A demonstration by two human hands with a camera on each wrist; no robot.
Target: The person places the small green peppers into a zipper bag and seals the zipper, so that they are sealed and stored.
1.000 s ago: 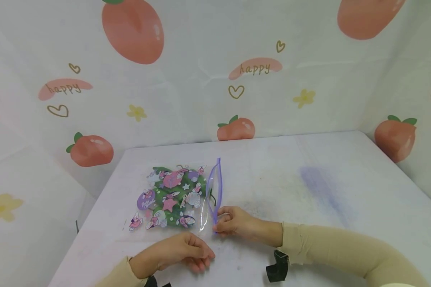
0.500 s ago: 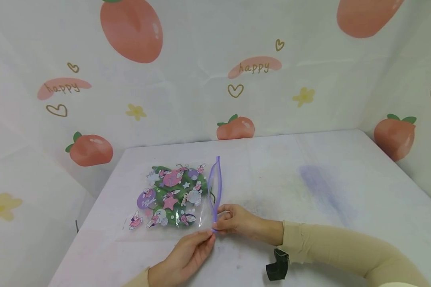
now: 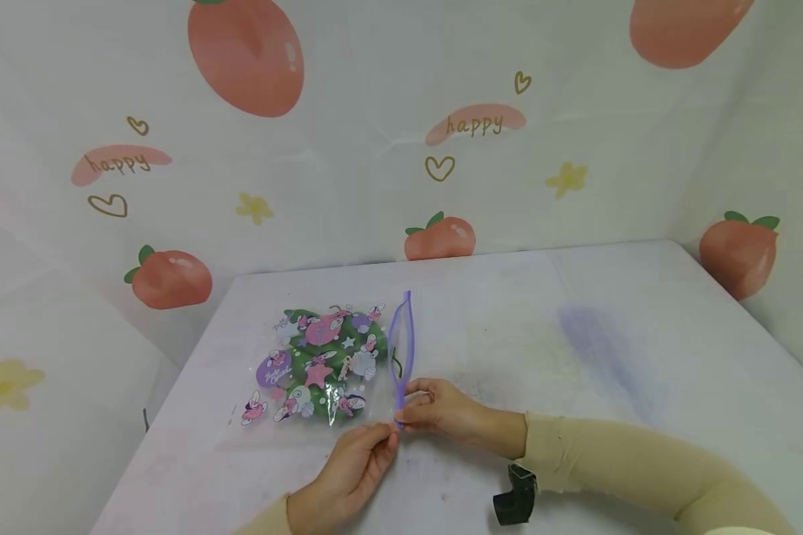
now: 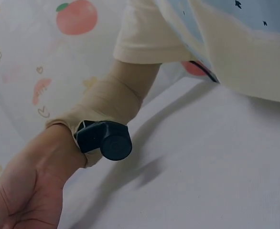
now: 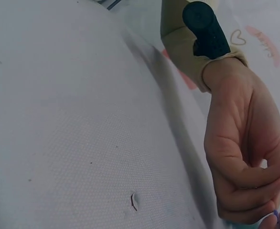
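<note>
A clear zip bag (image 3: pixel 317 374) printed with pink and purple cartoons lies flat on the table, left of centre in the head view. Something green with a dark stem (image 3: pixel 397 364) shows through it. Its purple zip strip (image 3: pixel 411 334) runs along the right side, gaping in the middle and upper part. My right hand (image 3: pixel 442 409) pinches the strip near its near end between thumb and fingers. Just below, my left hand (image 3: pixel 351 472) pinches the strip's near corner, fingertips meeting the right hand's. In the right wrist view a bit of purple strip (image 5: pixel 276 215) shows at the fingertips.
The white table (image 3: pixel 508 334) has a purple smudge (image 3: pixel 598 349) on its right half. Behind it hangs a white cloth backdrop (image 3: pixel 348 186) printed with peaches. A black wrist camera mount (image 3: pixel 515 496) sits under the right cuff.
My left hand has come up and right from beside the bag's corner and taken hold of the strip's near end. My right hand has kept its pinch, almost unmoved.
</note>
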